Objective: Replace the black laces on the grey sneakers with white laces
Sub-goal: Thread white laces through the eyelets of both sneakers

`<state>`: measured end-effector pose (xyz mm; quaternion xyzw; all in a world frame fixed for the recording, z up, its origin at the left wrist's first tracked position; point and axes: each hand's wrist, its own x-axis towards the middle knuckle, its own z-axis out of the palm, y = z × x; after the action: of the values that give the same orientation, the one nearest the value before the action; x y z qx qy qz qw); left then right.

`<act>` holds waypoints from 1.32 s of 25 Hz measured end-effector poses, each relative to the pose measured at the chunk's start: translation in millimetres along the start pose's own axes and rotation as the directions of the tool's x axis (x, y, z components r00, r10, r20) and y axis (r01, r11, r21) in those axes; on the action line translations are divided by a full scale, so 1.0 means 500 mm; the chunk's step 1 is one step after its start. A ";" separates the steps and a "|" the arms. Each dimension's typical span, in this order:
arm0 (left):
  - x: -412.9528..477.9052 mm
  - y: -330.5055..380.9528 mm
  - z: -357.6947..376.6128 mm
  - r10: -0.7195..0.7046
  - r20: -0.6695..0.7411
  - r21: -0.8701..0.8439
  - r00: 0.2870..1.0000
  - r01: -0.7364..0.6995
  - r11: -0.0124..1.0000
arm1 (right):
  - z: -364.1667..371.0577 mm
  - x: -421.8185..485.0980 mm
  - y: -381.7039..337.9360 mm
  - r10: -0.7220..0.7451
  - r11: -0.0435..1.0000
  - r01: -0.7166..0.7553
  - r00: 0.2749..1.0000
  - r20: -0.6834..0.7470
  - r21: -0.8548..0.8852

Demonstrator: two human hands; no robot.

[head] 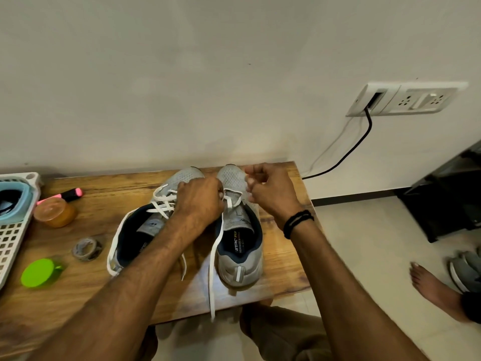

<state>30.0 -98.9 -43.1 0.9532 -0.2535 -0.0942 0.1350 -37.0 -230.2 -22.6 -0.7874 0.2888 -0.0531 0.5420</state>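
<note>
Grey mesh covers both sneakers, which stand side by side near the right end of the brown wooden bench [282, 264], heels toward the person and toes toward the wall. The left grey sneaker [187, 174] has its long axis slanted, heel out to the left and toe angled in toward its partner, and a white criss-crossed lace [161, 201] runs through its eyelets. The right grey sneaker [235, 230] points almost straight away. Its white flat lace [214, 256] is crossed only at the lowest eyelets near the toe, and one long end trails back past the heel and over the near bench edge. The left hand [200, 201] reaches across the left sneaker's tongue with its fingers curled tight, pinching the white flat lace at the right sneaker's front eyelets. The right hand [270, 191], with a black braided wristband [298, 222] at the wrist, hovers over the right sneaker's toe. Its fingers are bent inward, but motion blur hides the tips, so I cannot tell whether they hold a lace end. On the left of the bench lie a pink highlighter pen [70, 194], an amber translucent jar [54, 212], a grey patterned tape roll [87, 248] and a bright green round cap [39, 272]. Beside them is a white plastic lattice basket [10, 238].
</note>
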 end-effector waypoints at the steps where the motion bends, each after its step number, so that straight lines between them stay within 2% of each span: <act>1: 0.001 -0.002 0.001 -0.019 -0.011 -0.048 1.000 0.018 0.999 | 0.001 0.001 0.009 0.048 0.975 -0.038 0.998 0.040 -0.221; 3: 0.001 -0.006 0.001 -0.054 -0.008 -0.123 0.998 0.053 0.991 | 0.010 -0.008 0.016 0.213 0.878 -0.125 0.966 0.143 -0.461; 4: -0.001 -0.006 -0.001 -0.066 -0.008 -0.115 0.998 0.065 0.991 | 0.018 -0.010 0.021 0.233 0.836 -0.115 0.960 0.157 -0.536; 7: -0.008 -0.008 -0.017 -0.140 -0.083 -0.016 0.987 0.139 0.990 | 0.026 -0.019 0.030 0.142 0.731 -0.030 0.984 0.108 -0.682; 9: -0.009 -0.022 -0.045 -0.258 -0.180 0.006 0.949 0.263 0.965 | 0.016 -0.019 0.032 0.119 0.711 -0.037 0.991 0.068 -0.702; 11: -0.005 -0.049 -0.074 -0.377 -0.305 0.001 0.875 0.396 0.918 | 0.004 -0.017 0.033 0.130 0.699 -0.074 0.991 0.025 -0.712; 14: 0.000 -0.086 -0.091 -0.479 -0.442 -0.014 0.759 0.527 0.850 | 0.000 -0.016 0.034 0.115 0.693 -0.085 0.993 -0.006 -0.716; 18: 0.003 -0.106 -0.104 -0.548 -0.492 0.004 0.676 0.632 0.775 | 0.004 -0.017 0.029 0.119 0.710 -0.078 0.993 0.010 -0.699; 21: 0.004 -0.111 -0.107 -0.588 -0.444 0.037 0.676 0.670 0.742 | 0.002 -0.013 0.031 0.125 0.711 -0.087 0.992 0.003 -0.698; 23: 0.005 -0.112 -0.104 -0.547 -0.406 0.075 0.732 0.623 0.779 | 0.003 -0.012 0.033 0.125 0.718 -0.086 0.992 0.007 -0.691; 24: 0.008 -0.108 -0.098 -0.473 -0.393 0.052 0.789 0.533 0.845 | 0.006 -0.011 0.035 0.105 0.725 -0.078 0.994 -0.001 -0.684; 26: 0.010 -0.082 -0.074 -0.249 -0.319 -0.101 0.914 0.228 0.968 | 0.018 -0.006 0.039 -0.012 0.734 -0.029 0.998 -0.056 -0.679; 28: 0.005 -0.044 -0.031 -0.036 -0.180 -0.239 0.983 -0.008 0.971 | 0.037 0.004 0.046 -0.162 0.722 0.031 0.979 -0.125 -0.691; 30: 0.001 -0.017 0.012 0.053 -0.056 -0.271 0.997 -0.066 0.960 | 0.059 0.011 0.051 -0.197 0.700 0.053 0.973 -0.121 -0.712; 33: 0.012 -0.014 0.041 0.008 -0.057 -0.242 0.998 -0.022 0.970 | 0.080 0.013 0.062 -0.136 0.668 0.029 0.987 -0.084 -0.744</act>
<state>33.3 -100.6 -65.4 0.9300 -0.2434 -0.0967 0.2580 -28.1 -208.0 -67.6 -0.9463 0.2846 -0.0082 0.1534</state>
